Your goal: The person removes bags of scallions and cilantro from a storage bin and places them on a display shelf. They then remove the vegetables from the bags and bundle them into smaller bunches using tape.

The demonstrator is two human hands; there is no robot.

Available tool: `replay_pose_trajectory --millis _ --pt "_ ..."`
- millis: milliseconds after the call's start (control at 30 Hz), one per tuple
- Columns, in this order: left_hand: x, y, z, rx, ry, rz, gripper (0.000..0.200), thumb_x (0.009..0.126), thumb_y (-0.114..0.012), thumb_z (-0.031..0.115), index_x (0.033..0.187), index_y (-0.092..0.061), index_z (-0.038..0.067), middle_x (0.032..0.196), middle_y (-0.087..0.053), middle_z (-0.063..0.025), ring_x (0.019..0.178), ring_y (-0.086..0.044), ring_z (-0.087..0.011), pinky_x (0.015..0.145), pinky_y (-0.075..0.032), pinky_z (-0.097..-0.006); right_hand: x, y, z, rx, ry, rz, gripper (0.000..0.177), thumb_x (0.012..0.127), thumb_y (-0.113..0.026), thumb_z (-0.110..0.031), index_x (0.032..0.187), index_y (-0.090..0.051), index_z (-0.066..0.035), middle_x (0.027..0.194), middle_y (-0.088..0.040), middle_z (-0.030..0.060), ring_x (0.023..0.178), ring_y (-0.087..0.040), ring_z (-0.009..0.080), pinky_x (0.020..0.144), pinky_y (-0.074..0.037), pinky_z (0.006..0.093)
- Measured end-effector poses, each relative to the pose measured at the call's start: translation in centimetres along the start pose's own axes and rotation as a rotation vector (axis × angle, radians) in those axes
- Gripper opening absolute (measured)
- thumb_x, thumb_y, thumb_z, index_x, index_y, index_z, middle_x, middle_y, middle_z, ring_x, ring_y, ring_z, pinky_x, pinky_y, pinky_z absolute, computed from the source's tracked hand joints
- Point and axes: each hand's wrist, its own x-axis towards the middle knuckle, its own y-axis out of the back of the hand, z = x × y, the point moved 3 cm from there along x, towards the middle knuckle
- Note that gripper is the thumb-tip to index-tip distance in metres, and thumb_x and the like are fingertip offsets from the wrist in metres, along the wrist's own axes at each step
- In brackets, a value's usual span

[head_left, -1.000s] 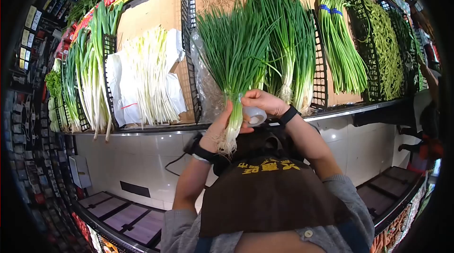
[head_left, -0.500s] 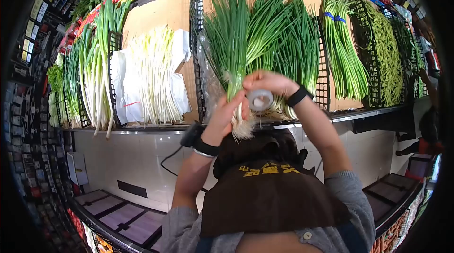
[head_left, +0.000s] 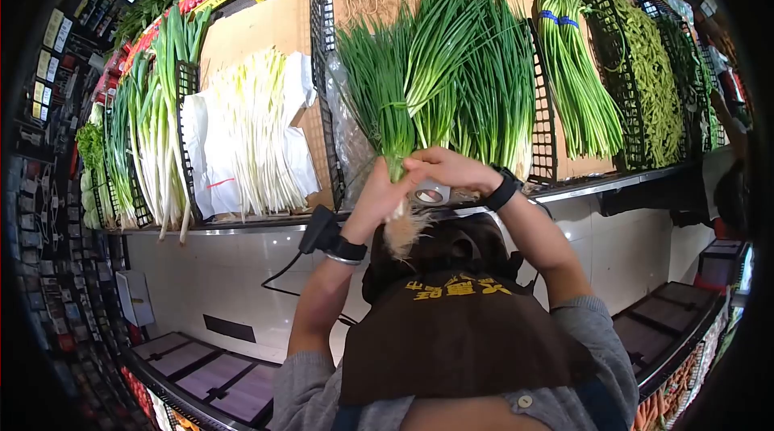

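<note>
My left hand (head_left: 380, 193) is wrapped round the lower part of a bunch of green onions (head_left: 385, 120), whose pale roots hang below my fingers. My right hand (head_left: 451, 169) touches the same bunch from the right, its fingers pinched together near my left hand; what they grip is too small to make out. Just beneath my right hand is a roll of tape (head_left: 431, 194), partly covered. More green onions (head_left: 493, 84) lie behind and to the right of the held bunch.
Pale yellow stalks (head_left: 256, 141) lie on white paper at left, beside long leeks (head_left: 157, 124). Black mesh dividers (head_left: 543, 120) separate the produce. Right of them are green stalks with blue bands (head_left: 576, 76) and green beans (head_left: 651, 80). The metal shelf edge (head_left: 597, 186) runs in front.
The bunch has moved down and slightly left, nearer the shelf front. My right hand has come lower and closer to my left hand, and the tape roll is lower and more hidden.
</note>
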Motion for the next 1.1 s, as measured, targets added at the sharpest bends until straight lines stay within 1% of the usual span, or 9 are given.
replay_pose_trajectory --millis 67,233,433,533,667,800,900,1000,1100 --pt "0.0 0.9 0.6 -0.607 0.541 -0.181 0.035 0.087 -0.057 0.025 0.103 -0.047 -0.003 0.089 -0.057 -0.0104 0.075 -0.057 -0.0121 0.045 -0.046 -0.0225 -0.6 0.2 -0.6 0.273 0.115 -0.150 0.049 0.085 -0.053 -0.046 0.074 -0.061 0.000 0.055 -0.051 0.0018 0.048 -0.045 0.0086 0.044 -0.039 0.0269" --pt "0.1 1.1 3.8 -0.457 0.456 -0.092 0.026 0.089 -0.052 0.020 0.104 -0.047 0.000 0.075 -0.051 -0.0045 0.052 -0.052 -0.0103 0.045 -0.049 -0.0247 0.9 0.5 -0.2 -0.697 0.180 0.253 0.019 0.075 -0.058 -0.026 0.078 -0.066 -0.008 0.076 -0.064 0.0110 0.070 -0.061 0.0301 0.062 -0.047 0.0399" --pt "1.7 7.7 7.2 -0.082 0.424 -0.056 0.034 0.085 -0.056 0.022 0.111 -0.047 0.001 0.075 -0.059 -0.0079 0.062 -0.060 -0.0176 0.051 -0.050 -0.0294 3.1 5.2 -1.1 -0.296 0.113 0.399 0.044 0.075 -0.066 -0.029 0.106 -0.045 -0.005 0.072 -0.063 0.0113 0.064 -0.061 0.0214 0.058 -0.046 0.0315" --pt "2.1 8.9 7.9 0.345 0.044 -0.060 0.041 0.080 -0.061 0.021 0.113 -0.047 0.001 0.082 -0.063 -0.0170 0.072 -0.063 -0.0287 0.059 -0.050 -0.0364 5.7 4.3 -3.7 -0.059 0.179 0.375 0.048 0.073 -0.067 -0.030 0.104 -0.042 -0.004 0.074 -0.063 0.0137 0.068 -0.062 0.0259 0.060 -0.046 0.0345" --pt "1.6 10.1 8.7 0.615 0.022 -0.067 0.044 0.072 -0.066 0.018 0.111 -0.050 0.003 0.085 -0.062 -0.0202 0.077 -0.061 -0.0336 0.064 -0.048 -0.0400 7.1 3.9 -3.2 -0.283 0.255 0.584 0.047 0.072 -0.065 -0.024 0.105 -0.039 -0.005 0.067 -0.062 0.0127 0.054 -0.060 0.0237 0.056 -0.046 0.0337" --pt "2.8 11.5 11.8 0.865 -0.121 -0.023 0.042 0.068 -0.067 0.013 0.108 -0.053 0.006 0.081 -0.062 -0.0156 0.071 -0.062 -0.0292 0.060 -0.049 -0.0366 7.1 2.2 1.9 0.550 -0.089 0.129 0.051 0.077 -0.067 -0.035 0.100 -0.051 0.007 0.071 -0.065 0.0097 0.056 -0.059 0.0117 0.045 -0.045 0.0229" --pt "4.5 13.0 15.4 1.064 -0.387 -0.054 0.044 0.065 -0.068 0.010 0.106 -0.052 0.009 0.074 -0.056 -0.0090 0.066 -0.058 -0.0261 0.053 -0.046 -0.0354 6.2 -1.3 4.2 0.265 -0.165 -0.236 0.064 0.077 -0.060 -0.053 0.102 -0.058 0.006 0.079 -0.066 0.0120 0.066 -0.061 0.0125 0.059 -0.051 0.0285" --pt "6.0 13.4 19.2 1.262 -0.350 -0.166 0.044 0.064 -0.066 0.009 0.106 -0.053 0.010 0.076 -0.056 -0.0094 0.068 -0.057 -0.0276 0.057 -0.046 -0.0365 4.8 -1.2 3.0 0.031 -0.237 -0.235 0.059 0.079 -0.058 -0.052 0.101 -0.060 0.004 0.080 -0.066 0.0110 0.071 -0.062 0.0134 0.065 -0.051 0.0299" --pt "6.8 12.8 21.4 1.305 -0.325 -0.269 0.041 0.065 -0.065 0.010 0.105 -0.053 0.011 0.076 -0.055 -0.0095 0.068 -0.056 -0.0283 0.058 -0.045 -0.0378 8.3 -2.1 5.1 0.581 -0.111 -0.063 0.050 0.087 -0.051 -0.041 0.114 -0.052 0.002 0.093 -0.064 0.0135 0.063 -0.061 0.0138 0.059 -0.051 0.0253"
